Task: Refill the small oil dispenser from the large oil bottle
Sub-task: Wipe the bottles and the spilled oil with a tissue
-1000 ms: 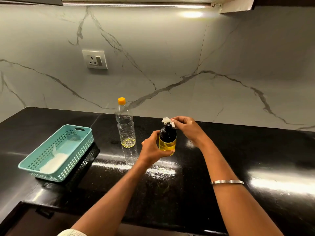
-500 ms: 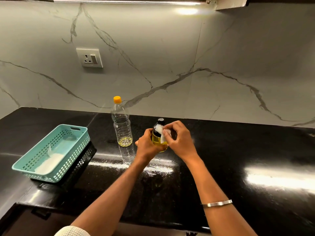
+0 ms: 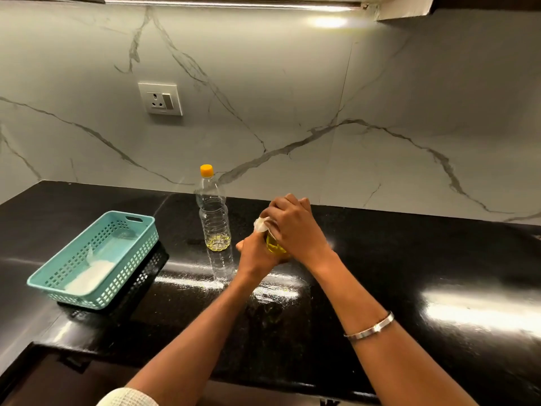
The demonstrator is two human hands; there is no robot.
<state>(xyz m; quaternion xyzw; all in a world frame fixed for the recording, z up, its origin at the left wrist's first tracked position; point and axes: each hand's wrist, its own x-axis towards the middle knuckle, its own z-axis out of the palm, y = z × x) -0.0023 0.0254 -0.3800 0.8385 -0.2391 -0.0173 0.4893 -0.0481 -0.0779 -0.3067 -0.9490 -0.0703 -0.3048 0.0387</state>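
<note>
I can read no label or writing on either container. My left hand [image 3: 257, 254] grips the small oil dispenser [image 3: 273, 246] above the black counter [image 3: 409, 259], its yellow oil showing between my hands, while my right hand [image 3: 295, 230] covers its top, pinching a white tissue [image 3: 260, 224] against it. The large oil bottle [image 3: 213, 218], clear with an orange cap and a little yellow oil at the bottom, stands upright just beside my left hand.

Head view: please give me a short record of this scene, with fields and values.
left hand: grips small oil dispenser from the left
right hand: presses white tissue on dispenser top
large oil bottle: upright, orange cap on, little oil at bottom
teal basket: left on black counter, white material inside
</note>
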